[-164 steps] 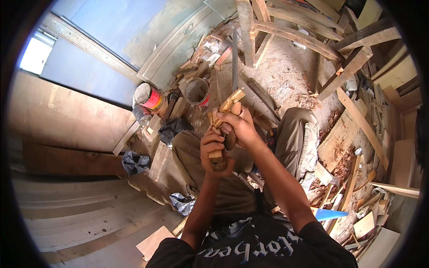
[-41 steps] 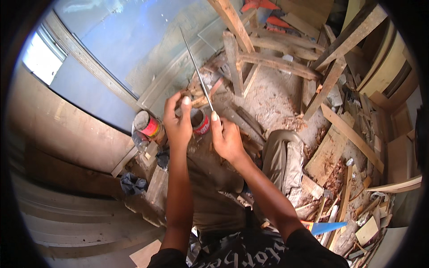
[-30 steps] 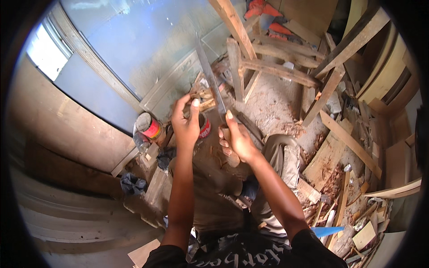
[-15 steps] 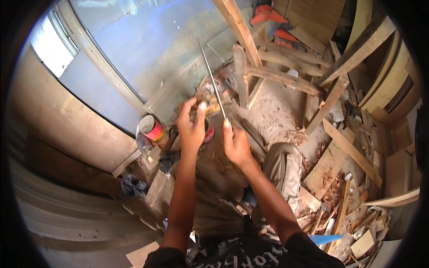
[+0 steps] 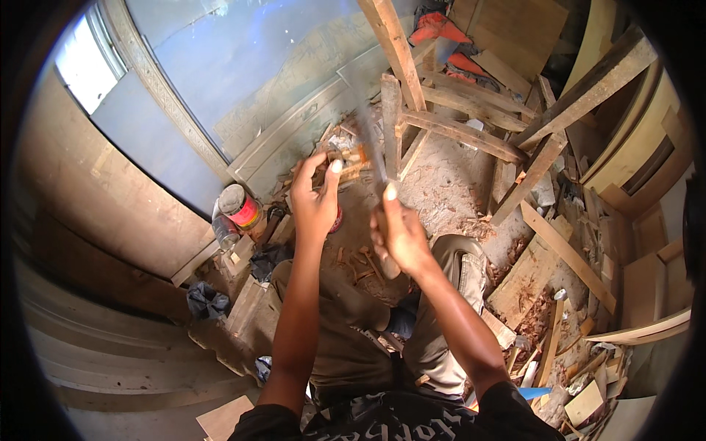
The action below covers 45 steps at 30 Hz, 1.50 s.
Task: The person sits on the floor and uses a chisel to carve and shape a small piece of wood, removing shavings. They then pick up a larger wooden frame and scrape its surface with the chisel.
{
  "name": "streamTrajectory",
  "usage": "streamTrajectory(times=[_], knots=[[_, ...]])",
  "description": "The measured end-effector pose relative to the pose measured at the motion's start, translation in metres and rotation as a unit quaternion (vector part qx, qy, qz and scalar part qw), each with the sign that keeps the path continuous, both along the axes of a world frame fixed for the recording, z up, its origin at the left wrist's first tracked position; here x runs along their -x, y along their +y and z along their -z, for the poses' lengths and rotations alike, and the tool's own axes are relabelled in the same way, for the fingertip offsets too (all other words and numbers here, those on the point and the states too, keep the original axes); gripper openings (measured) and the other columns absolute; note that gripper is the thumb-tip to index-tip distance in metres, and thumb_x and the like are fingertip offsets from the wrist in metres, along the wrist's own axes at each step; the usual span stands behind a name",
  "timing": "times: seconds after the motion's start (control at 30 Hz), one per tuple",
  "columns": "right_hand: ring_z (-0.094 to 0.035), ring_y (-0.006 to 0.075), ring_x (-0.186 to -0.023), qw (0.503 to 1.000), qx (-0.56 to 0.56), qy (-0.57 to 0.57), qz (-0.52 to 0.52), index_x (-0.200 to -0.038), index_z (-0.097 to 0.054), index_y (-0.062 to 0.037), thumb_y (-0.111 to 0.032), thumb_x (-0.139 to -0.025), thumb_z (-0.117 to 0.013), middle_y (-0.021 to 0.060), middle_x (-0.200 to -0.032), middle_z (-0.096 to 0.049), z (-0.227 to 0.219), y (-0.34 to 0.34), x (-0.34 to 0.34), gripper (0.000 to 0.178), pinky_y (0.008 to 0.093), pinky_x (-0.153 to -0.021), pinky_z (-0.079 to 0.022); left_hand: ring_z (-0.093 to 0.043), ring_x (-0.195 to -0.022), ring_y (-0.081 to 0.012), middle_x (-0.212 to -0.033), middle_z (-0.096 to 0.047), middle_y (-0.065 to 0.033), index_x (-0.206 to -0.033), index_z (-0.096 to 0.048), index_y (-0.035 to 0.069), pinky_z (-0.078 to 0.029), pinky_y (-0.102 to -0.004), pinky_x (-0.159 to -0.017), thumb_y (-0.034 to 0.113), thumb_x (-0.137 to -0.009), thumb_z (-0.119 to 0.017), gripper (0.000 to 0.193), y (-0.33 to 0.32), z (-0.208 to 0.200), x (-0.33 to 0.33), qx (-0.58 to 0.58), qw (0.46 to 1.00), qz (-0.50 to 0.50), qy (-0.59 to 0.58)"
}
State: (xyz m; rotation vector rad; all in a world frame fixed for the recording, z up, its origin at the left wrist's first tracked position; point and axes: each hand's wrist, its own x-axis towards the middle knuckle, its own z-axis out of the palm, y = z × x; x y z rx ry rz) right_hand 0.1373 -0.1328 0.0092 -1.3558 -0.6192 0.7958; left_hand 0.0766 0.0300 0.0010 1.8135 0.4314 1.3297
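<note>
My right hand (image 5: 404, 234) is closed around the handle (image 5: 390, 266) of a long, thin metal blade (image 5: 373, 143). The blade slants up and away and is smeared by motion, so I cannot tell its exact kind. To its left, at about the same height, is my left hand (image 5: 315, 198). Its fingers are curled, with thumb and forefinger tips close together; whatever may be between them is too small to name. The blade and the left hand are apart. A red tin (image 5: 337, 220) shows partly behind the left wrist. My bent legs (image 5: 346, 316) are below both hands.
Ahead to the right stands a rough wooden frame (image 5: 463, 132). A red and yellow can (image 5: 239, 206) stands by the wall at left, near a black plastic bag (image 5: 207, 301). Planks (image 5: 566, 257), offcuts and shavings litter the floor at right. Orange-red cloth (image 5: 441, 29) lies at the back.
The blade has swung slightly to the right and turned, and its handle now shows below my right hand. My left hand stays nearly where it was. The view has shifted slightly.
</note>
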Motion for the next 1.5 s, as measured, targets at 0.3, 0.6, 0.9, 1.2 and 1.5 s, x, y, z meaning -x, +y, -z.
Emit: streamTrajectory(times=[0.3, 0.6, 0.9, 1.2, 1.5], knots=[[-0.051, 0.0132, -0.048, 0.923, -0.327, -0.164, 0.117, -0.091, -0.057, 0.0036, -0.047, -0.103, -0.046, 0.0074, -0.061, -0.052, -0.025, 0.021, -0.001, 0.053, 0.0299, -0.043, -0.038, -0.062, -0.092, -0.0213, -0.099, -0.066, -0.0133, -0.109, -0.066, -0.003, -0.048, -0.0318, -0.084, 0.019, -0.094, -0.069, 0.027, 0.016, -0.014, -0.009, -0.004, 1.000, -0.028, -0.010], [-0.049, 0.0176, -0.054, 0.995, 0.023, -0.094, 0.003, -0.072, -0.052, 0.0021, -0.056, -0.103, -0.041, 0.0114, -0.060, -0.051, 0.075, 0.049, -0.004, 0.067, 0.0349, -0.052, -0.041, -0.061, -0.092, -0.0142, -0.106, -0.063, -0.0083, -0.116, -0.062, -0.004, -0.052, -0.0277, -0.079, 0.014, -0.098, -0.062, 0.025, 0.016, 0.008, 0.017, -0.016, 1.000, 0.016, 0.000], [-0.036, 0.0133, -0.044, 0.947, -0.090, 0.256, -0.172, -0.077, -0.046, -0.0072, -0.076, -0.094, -0.036, 0.0026, -0.056, -0.038, 0.086, -0.004, -0.009, 0.071, 0.0272, -0.042, -0.034, -0.061, -0.093, -0.0237, -0.101, -0.062, -0.0131, -0.114, -0.064, -0.004, -0.049, -0.0335, -0.083, 0.011, -0.093, -0.068, 0.026, -0.037, 0.007, 0.015, -0.062, 0.997, 0.042, 0.010], [-0.062, 0.0225, -0.060, 0.959, 0.069, -0.210, 0.179, -0.083, -0.061, 0.0037, -0.038, -0.092, -0.072, 0.0147, -0.064, -0.061, 0.037, -0.006, 0.009, 0.044, 0.0411, -0.061, -0.049, -0.060, -0.092, -0.0180, -0.100, -0.064, -0.0106, -0.111, -0.062, -0.003, -0.048, -0.0311, -0.082, 0.015, -0.094, -0.067, 0.025, -0.019, 0.004, -0.009, -0.087, 0.996, 0.006, 0.020], [-0.040, 0.0070, -0.053, 0.988, -0.048, -0.144, 0.023, -0.069, -0.057, -0.0039, -0.024, -0.096, -0.069, -0.0047, -0.057, -0.050, 0.057, 0.035, 0.027, 0.036, 0.0308, -0.048, -0.034, -0.061, -0.100, -0.0202, -0.111, -0.064, -0.0127, -0.119, -0.061, -0.004, -0.049, -0.0318, -0.088, 0.015, -0.099, -0.059, 0.028, 0.019, 0.021, 0.040, -0.021, 0.999, 0.037, -0.015]])
